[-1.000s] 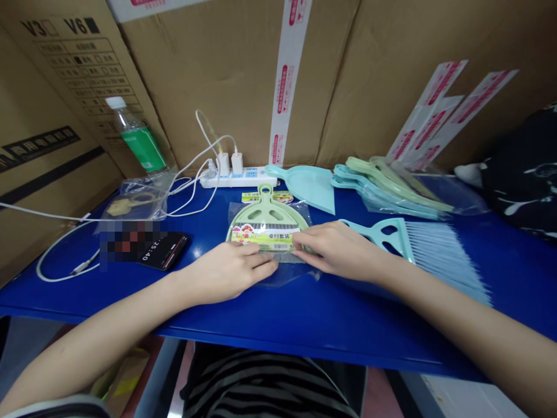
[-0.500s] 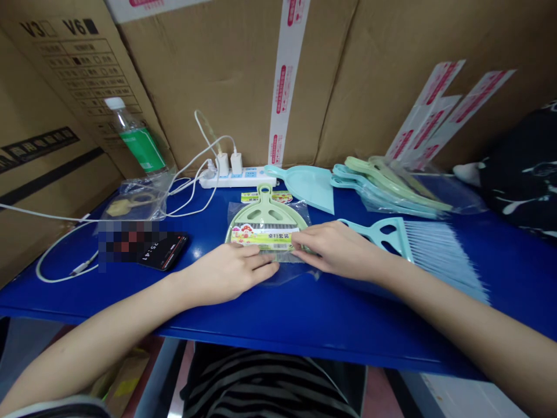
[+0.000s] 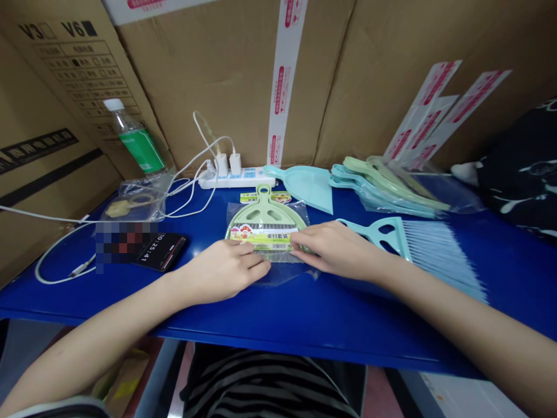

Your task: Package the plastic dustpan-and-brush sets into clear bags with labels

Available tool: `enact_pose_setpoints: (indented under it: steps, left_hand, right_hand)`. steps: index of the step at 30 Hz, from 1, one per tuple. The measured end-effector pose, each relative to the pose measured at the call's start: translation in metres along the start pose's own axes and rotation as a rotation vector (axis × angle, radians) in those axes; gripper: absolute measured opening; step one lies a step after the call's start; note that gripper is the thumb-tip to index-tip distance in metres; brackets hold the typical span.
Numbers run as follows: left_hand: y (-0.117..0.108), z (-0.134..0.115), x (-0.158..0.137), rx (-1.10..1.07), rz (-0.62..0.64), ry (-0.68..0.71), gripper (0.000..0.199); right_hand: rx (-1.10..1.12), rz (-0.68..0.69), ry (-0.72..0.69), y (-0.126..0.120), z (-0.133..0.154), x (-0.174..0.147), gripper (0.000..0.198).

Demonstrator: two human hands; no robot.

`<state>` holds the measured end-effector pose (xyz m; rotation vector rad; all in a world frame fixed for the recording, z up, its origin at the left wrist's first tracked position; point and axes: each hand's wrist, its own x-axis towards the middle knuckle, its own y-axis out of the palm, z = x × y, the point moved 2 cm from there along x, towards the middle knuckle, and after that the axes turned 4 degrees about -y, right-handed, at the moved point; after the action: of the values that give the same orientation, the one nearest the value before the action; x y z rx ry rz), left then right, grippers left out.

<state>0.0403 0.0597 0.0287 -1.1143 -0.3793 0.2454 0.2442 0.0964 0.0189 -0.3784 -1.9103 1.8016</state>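
Observation:
A green dustpan [image 3: 263, 204] with its small brush lies in a clear plastic bag [image 3: 282, 276] in front of me, handle pointing away. Across it sits a yellow-green printed label [image 3: 261, 237] with red mushrooms. My left hand [image 3: 226, 268] rests at the bag's lower left, fingers curled on the plastic; the fingertips are partly hidden. On the other side, my right hand [image 3: 333, 247] pinches the bag's right edge by the label's end. Just right of that hand lies a loose light-blue brush [image 3: 418, 242], partly behind my forearm.
Behind the bag are another label [image 3: 255, 197], a light-blue dustpan [image 3: 310, 186] and a white power strip [image 3: 237, 179] with cables. Bagged dustpan sets [image 3: 391, 186] pile up at back right. Left are a phone [image 3: 163, 251] and a bottle [image 3: 141, 148]. Cardboard boxes [image 3: 230, 75] wall the back.
My left hand has shifted slightly left, and its fingers have curled in more. My right hand keeps its place on the bag's right edge. The view has shifted very slightly.

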Motion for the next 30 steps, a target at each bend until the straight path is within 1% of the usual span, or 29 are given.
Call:
enact_pose_setpoints:
  steps: [5,10,15,19,23,26,30]
  left_hand:
    - [0.0003,-0.003,0.0018,-0.046,-0.051,0.031,0.026]
    - [0.003,-0.0052,0.003,-0.081,-0.01,0.021,0.031]
    - [0.0032,-0.003,0.0005,-0.067,-0.019,0.016,0.026]
    - [0.0034,-0.0031,-0.0002,-0.053,-0.015,0.02,0.026]
    - [0.0021,-0.0046,0.0005,-0.061,-0.056,0.032,0.029]
    - [0.0008,-0.0051,0.0008,-0.069,-0.09,0.04,0.027]
    - [0.0006,-0.005,0.001,-0.053,-0.093,0.039,0.025]
  right_hand:
    - [-0.007,0.005,0.012,-0.0009,0.0012,0.0004,0.02]
    - [0.003,0.001,0.012,-0.0009,0.0014,0.0006,0.018]
    - [-0.002,0.012,0.017,0.0002,0.0006,0.0005,0.018]
    - [-0.004,0.009,0.013,0.0003,0.0007,0.0002,0.019]
    - [-0.004,0.001,0.011,0.0001,0.0007,0.0003,0.02]
    - [0.002,0.003,0.01,0.0002,0.001,0.0007,0.02]
    - [0.007,0.008,0.012,0.0002,0.0012,0.0007,0.019]
